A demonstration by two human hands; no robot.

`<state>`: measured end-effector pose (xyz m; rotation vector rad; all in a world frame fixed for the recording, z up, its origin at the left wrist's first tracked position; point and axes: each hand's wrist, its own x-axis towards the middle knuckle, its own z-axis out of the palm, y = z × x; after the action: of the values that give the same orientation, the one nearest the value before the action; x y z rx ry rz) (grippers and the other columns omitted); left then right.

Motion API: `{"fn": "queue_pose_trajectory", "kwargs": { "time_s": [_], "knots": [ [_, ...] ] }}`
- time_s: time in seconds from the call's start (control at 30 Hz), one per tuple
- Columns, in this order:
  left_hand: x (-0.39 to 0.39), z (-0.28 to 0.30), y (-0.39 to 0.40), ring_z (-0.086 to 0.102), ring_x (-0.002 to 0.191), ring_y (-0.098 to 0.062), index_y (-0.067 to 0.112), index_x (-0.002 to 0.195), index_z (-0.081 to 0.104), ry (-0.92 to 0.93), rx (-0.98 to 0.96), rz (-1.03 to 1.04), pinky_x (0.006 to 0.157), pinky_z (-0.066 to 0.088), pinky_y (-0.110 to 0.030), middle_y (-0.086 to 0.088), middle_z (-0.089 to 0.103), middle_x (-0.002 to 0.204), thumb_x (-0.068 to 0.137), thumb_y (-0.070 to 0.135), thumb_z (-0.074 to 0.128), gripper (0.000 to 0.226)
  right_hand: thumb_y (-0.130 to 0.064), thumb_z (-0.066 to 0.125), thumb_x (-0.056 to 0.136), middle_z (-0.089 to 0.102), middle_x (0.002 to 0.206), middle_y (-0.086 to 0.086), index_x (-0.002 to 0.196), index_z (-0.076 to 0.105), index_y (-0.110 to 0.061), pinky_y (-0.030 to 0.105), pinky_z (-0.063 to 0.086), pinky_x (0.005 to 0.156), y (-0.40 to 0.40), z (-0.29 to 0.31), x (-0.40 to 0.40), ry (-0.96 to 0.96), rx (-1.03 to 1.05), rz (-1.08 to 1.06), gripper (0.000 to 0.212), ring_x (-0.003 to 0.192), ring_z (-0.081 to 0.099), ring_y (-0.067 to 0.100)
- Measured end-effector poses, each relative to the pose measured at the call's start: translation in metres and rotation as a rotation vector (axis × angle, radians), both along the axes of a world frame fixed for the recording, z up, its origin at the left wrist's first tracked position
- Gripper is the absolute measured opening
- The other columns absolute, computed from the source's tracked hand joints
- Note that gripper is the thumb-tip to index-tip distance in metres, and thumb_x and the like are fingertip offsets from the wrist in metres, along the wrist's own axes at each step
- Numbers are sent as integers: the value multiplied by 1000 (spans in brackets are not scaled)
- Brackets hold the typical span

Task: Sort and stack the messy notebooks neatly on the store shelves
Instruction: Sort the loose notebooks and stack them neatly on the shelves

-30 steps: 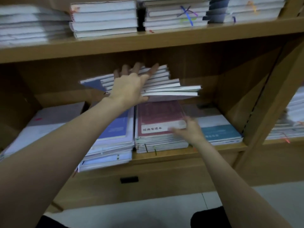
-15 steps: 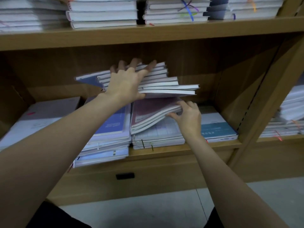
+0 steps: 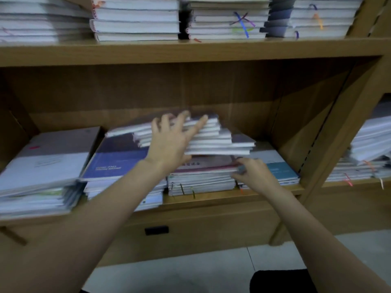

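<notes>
My left hand (image 3: 169,144) holds a fanned bundle of white-edged notebooks (image 3: 222,142), fingers spread across its top and thumb tucked under its front edge. The bundle sits low over a dark red notebook (image 3: 211,162) topping the middle stack (image 3: 201,182) on the lower shelf (image 3: 211,199). At that red notebook's right front corner, my right hand (image 3: 254,174) pinches its edge with curled fingers. The frame is blurred by motion.
A blue-covered pile (image 3: 118,159) and a grey-white pile (image 3: 48,161) lie to the left, a teal notebook (image 3: 279,170) to the right. The upper shelf (image 3: 190,51) carries several thick stacks. Beyond a slanted wooden upright (image 3: 342,132) more notebooks (image 3: 368,149) are piled.
The fanned bundle has come down from mid-air to just above the red notebook. The red covers my right hand had lifted now lie flat, and that hand has shifted to their right corner.
</notes>
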<state>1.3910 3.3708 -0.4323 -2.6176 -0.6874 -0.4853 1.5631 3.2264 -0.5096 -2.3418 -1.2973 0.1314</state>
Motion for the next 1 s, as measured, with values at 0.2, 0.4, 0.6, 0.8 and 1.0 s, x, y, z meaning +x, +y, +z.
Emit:
{"fn": "queue_pose_trajectory", "kwargs": {
  "time_s": [0.2, 0.4, 0.6, 0.8, 1.0],
  "knots": [
    [-4, -68, -13, 20, 138, -37, 39, 146, -13, 24, -42, 6, 109, 18, -52, -10, 16, 155, 71, 45, 75, 116, -31, 61, 90, 65, 73, 1, 80, 68, -14, 36, 53, 71, -20, 17, -7, -110, 121, 49, 20, 73, 62, 18],
    [-57, -46, 23, 36, 130, -29, 18, 141, 39, -535, -357, -98, 108, 21, -43, -12, 41, 143, 88, 47, 42, 61, -29, 60, 91, 63, 84, -2, 95, 69, -10, 19, 43, 66, -2, 43, -26, 112, 521, -106, 22, 83, 60, 15],
    [-86, -37, 83, 57, 111, -29, 8, 132, 47, -1074, -1810, 331, 93, 49, -47, -14, 53, 133, 93, 35, 54, 48, -53, 56, 87, 46, 140, 1, 141, 39, -19, 38, 39, 103, 66, 47, -54, 711, 414, -164, 66, 126, 46, 23],
    [-80, -36, 74, 59, 74, -20, 14, 93, 56, -1036, -1975, 338, 57, 57, -32, -10, 60, 92, 90, 17, 61, 7, -54, 61, 82, 50, 138, 8, 142, 38, -15, 43, 40, 103, 97, 41, -57, 433, 261, -264, 75, 128, 43, 32],
    [-61, -28, 58, 57, 78, -17, 20, 116, 40, -955, -1885, 229, 59, 46, -27, -6, 60, 114, 89, 10, 62, 36, -48, 63, 84, 49, 136, 14, 138, 41, -6, 37, 38, 96, 100, 67, -72, 204, 148, -224, 72, 129, 39, 34]
  ]
}}
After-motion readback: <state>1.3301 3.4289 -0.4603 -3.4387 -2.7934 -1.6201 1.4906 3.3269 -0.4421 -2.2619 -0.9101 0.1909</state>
